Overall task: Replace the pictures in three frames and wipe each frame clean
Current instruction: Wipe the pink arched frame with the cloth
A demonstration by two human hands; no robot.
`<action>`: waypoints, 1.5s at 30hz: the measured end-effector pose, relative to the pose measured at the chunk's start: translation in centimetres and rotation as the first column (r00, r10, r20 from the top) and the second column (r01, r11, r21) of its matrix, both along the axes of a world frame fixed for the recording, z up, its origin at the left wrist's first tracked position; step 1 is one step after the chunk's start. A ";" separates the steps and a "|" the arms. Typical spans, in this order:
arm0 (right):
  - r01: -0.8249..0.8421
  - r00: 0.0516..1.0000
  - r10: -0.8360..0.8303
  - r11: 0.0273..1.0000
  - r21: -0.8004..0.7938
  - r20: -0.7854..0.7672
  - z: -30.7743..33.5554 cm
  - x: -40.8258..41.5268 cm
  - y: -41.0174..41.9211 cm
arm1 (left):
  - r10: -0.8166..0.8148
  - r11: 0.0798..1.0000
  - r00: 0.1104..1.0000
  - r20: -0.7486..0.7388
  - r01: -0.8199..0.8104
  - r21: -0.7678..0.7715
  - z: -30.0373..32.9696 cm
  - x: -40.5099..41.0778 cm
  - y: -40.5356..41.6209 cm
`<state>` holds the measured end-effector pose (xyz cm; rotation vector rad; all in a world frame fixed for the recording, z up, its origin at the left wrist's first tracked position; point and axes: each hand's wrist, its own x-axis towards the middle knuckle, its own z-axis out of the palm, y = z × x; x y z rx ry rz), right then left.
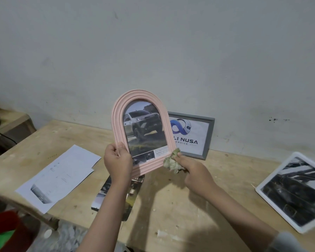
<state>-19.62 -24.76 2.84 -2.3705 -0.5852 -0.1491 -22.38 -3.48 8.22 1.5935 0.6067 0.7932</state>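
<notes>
A pale wooden table (171, 206) stands against a scuffed grey-white wall (153, 51), with a grey frame (210, 139) leaning on the wall, a white frame (262, 188) lying flat at the right, and loose printed sheets (62, 171) and photo prints (105, 193) at the left. Above the table, the left hand (117, 160) grips the lower left edge of an arched pink frame (116, 113) showing a pickup truck picture (144, 128), held upright. The right hand (195, 173) clutches a crumpled greenish cloth (171, 162) against the frame's lower right corner.

dim flat indoor light, soft arm shadows on the table (171, 200), blurred corners, wide-angle bending at edges
</notes>
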 end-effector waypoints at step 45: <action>-0.189 0.952 0.153 0.975 0.114 0.267 7.5 4.3 5.7 | -0.534 0.789 0.845 0.045 0.516 -0.333 -0.1 -3.4 -3.7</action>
